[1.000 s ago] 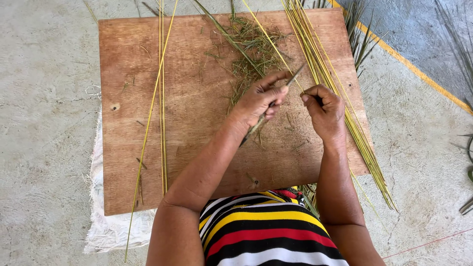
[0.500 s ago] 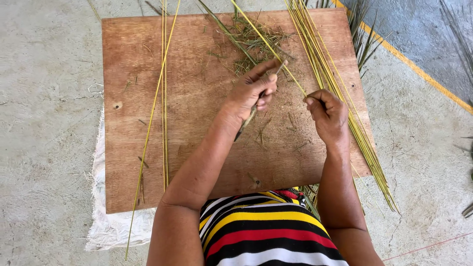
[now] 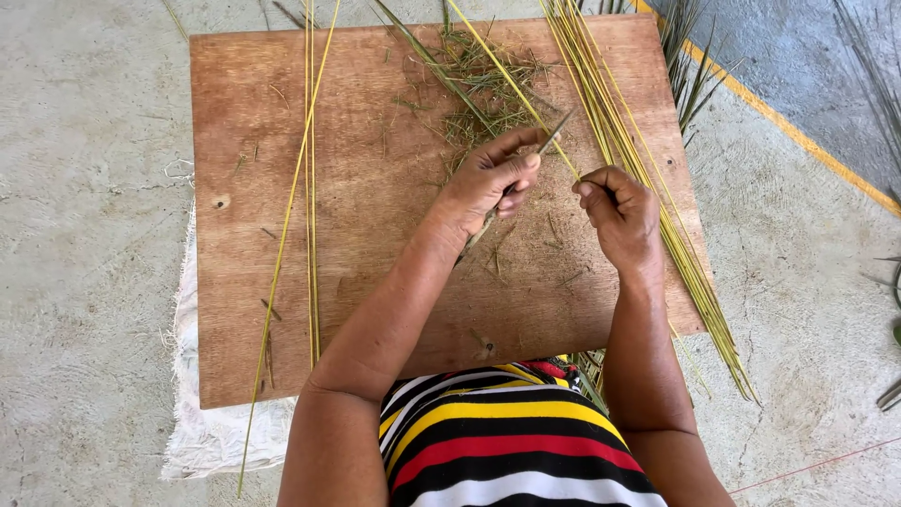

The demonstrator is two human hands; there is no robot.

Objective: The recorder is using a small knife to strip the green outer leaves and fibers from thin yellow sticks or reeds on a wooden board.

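My left hand (image 3: 488, 183) grips a small knife (image 3: 556, 131) whose blade points up and to the right, its handle hidden in my fist. My right hand (image 3: 618, 208) pinches the near end of a long yellow-green leaf rib (image 3: 497, 66) that runs away to the upper left. The blade touches this rib just beyond my right fingers. Both hands hover over the middle of a brown wooden board (image 3: 375, 282).
A bundle of stripped yellow ribs (image 3: 619, 141) lies along the board's right side. A few more ribs (image 3: 308, 188) lie on its left part. Green leaf scraps (image 3: 479, 80) pile at the far middle. A white sack (image 3: 202, 437) pokes out beneath the board on concrete floor.
The held rib has swung from lying near my hands to stretching far to the upper left. My left hand with the knife has shifted slightly along it; the right hand stays put.
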